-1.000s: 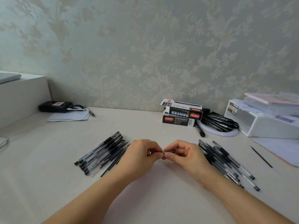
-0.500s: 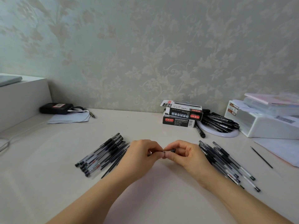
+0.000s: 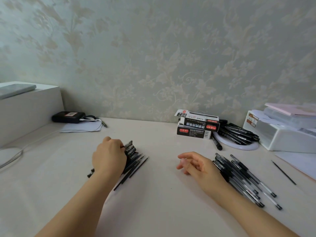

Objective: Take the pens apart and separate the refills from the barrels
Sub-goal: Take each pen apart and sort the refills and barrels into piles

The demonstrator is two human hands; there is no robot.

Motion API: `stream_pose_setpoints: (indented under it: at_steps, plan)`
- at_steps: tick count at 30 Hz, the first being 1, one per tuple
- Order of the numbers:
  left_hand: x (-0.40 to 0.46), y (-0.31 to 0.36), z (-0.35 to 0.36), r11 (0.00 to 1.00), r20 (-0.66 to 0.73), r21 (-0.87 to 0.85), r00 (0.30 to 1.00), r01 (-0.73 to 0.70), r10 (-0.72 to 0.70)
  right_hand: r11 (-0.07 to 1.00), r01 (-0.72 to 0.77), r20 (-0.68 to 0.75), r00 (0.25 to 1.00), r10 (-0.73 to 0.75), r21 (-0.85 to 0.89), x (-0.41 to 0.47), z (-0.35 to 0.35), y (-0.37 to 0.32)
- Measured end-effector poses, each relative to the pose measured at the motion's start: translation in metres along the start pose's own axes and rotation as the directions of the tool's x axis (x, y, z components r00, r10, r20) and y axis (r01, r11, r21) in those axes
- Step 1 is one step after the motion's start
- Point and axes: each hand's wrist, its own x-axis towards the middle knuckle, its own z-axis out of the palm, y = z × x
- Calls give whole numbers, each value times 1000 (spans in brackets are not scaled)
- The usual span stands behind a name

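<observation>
Left pile of pens [image 3: 131, 151]: a loose heap of dark pens and thin black refills [image 3: 135, 170] lying on the pale worktop [image 3: 153, 202], left of centre, the refills fanning out toward the near right edge of the heap. The left hand [image 3: 109, 156] lies over this pile, knuckles up; its fingers [image 3: 118, 144] are curled down onto the far end of the heap, and whether they actually grip a pen there cannot be told, since the hand hides the contact.

Right pile of pens [image 3: 244, 178]: a second heap, clear barrels with dark caps and tips, lying slantwise on the worktop right of centre. The right hand [image 3: 196, 165] hovers just beside its near left edge, fingers loosely spread and slightly bent, holding nothing. The two hands are well apart, with bare worktop between them.

A single thin black refill [image 3: 283, 172] lies alone to the right of the right pile, near a sheet of paper [image 3: 301, 161].

Farther back: two stacked pen boxes [image 3: 198, 125], black and white with red labels, stand near the wall; beside them a shallow white dish [image 3: 239, 147] carries more dark pens [image 3: 239, 132], and one black pen [image 3: 217, 144] lies against its left rim. A white storage box [image 3: 282, 137] stands at far right. At far left, a black device [image 3: 68, 117] with a white cable rests on folded paper beside a white raised block [image 3: 30, 108].
</observation>
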Motion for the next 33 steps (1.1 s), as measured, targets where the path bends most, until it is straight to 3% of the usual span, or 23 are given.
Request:
stream_pose_setpoints:
  at_steps: [9, 13, 16, 18, 20, 23, 27, 33]
  plan:
    - [-2, 5, 2, 992, 24, 127, 1000, -22, 19, 1000, -12, -9, 1000, 12, -9, -1, 1, -4]
    - [-4, 8, 3, 995, -7, 51, 996, -83, 83, 999, 14, -33, 999, -15, -29, -3, 1, -4]
    - [-12, 20, 7, 970, -38, -82, 974, -228, 225, 983, 58, -119, 990, -80, -175, -4, 3, -4]
    - [-22, 30, 11, 922, -43, -174, 938, -345, 343, 927, 108, -206, 960, -191, -359, -6, 1, -5]
    - [-32, 38, 16, 876, -30, -224, 901, -427, 432, 798, 121, -244, 916, -320, -591, -6, -6, -8]
    - [-40, 44, 23, 843, 23, -264, 870, -470, 492, 620, -25, -264, 918, -297, -784, -8, -19, -11]
    - [-42, 46, 26, 837, 83, -269, 854, -477, 513, 464, -191, -286, 947, -143, -865, -9, -22, -7]
    - [-41, 44, 27, 839, 90, -269, 855, -473, 511, 441, -210, -286, 951, -114, -873, -5, -19, -8]
